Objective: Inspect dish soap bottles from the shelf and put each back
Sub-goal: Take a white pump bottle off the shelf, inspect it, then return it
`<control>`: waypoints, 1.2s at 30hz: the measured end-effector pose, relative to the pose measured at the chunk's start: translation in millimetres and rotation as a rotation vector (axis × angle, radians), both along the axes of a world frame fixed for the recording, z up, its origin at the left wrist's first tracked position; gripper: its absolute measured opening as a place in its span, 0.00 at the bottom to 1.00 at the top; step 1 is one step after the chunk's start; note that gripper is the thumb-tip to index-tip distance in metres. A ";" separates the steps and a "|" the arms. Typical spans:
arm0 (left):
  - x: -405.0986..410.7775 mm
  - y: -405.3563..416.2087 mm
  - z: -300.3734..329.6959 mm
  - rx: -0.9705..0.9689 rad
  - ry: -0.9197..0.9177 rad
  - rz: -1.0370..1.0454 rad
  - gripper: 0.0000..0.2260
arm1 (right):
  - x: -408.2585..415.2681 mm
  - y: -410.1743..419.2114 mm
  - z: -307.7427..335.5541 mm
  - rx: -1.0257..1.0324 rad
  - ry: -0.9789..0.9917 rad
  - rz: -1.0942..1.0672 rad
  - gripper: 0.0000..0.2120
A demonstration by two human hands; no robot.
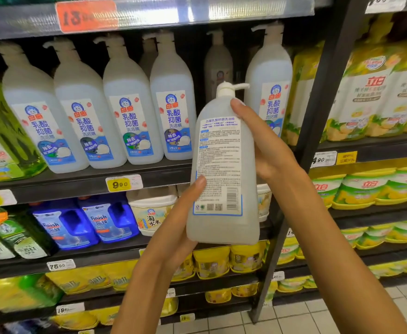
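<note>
I hold a clear dish soap bottle (223,165) with a white pump upright in front of the shelf, its back label with small print and a barcode facing me. My left hand (176,225) cups the bottle's base, thumb lying on the label's left edge. My right hand (265,143) grips the upper right side, thumb near the shoulder. Several matching bottles (130,107) stand in a row on the shelf (89,182) behind, with a gap directly behind the held bottle.
Yellow refill pouches (366,92) fill the rack to the right, past a black upright post (318,116). Blue Finish bottles (86,222), a white tub (151,210) and green bottles (7,141) sit on nearby shelves. Price tags (123,183) line the shelf edges. White floor tiles show at bottom right.
</note>
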State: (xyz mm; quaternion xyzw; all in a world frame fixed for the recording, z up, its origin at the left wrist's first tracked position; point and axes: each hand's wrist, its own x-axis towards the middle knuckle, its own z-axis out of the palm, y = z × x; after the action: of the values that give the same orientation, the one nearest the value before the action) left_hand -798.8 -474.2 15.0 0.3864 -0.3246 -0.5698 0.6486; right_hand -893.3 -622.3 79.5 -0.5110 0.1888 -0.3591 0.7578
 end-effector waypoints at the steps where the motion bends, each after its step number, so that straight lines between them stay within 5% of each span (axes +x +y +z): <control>1: -2.7 0.8 2.7 -0.008 0.019 -0.034 0.11 | -1.5 -0.7 1.0 0.028 0.000 0.009 0.16; 8: -9.2 6.6 27.7 -0.161 0.272 -0.299 0.20 | -11.7 -4.3 -5.0 0.176 0.035 0.091 0.22; 16: -15.1 2.8 33.8 -0.116 0.270 -0.227 0.26 | -15.8 1.7 -8.9 0.174 0.019 0.078 0.30; 18: -14.6 3.5 34.7 -0.141 0.284 -0.249 0.20 | -14.6 1.5 -7.5 0.161 0.001 0.080 0.28; 24: -13.0 -5.1 21.0 -0.017 0.038 -0.068 0.11 | -16.4 3.4 11.8 -0.028 -0.039 0.001 0.09; 31: -8.9 -9.6 10.0 -0.068 -0.287 0.050 0.33 | -30.7 7.4 15.9 -0.334 0.016 0.025 0.20; 36: -3.7 -17.1 3.0 -0.138 -0.437 0.138 0.22 | -33.9 12.0 11.5 -0.405 -0.105 -0.084 0.28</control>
State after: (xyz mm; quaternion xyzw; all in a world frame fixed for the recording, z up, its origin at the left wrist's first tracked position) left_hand -802.5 -491.4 18.0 0.4767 -0.4682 -0.4033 0.6252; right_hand -927.2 -610.3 91.0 -0.6250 0.0941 -0.4471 0.6329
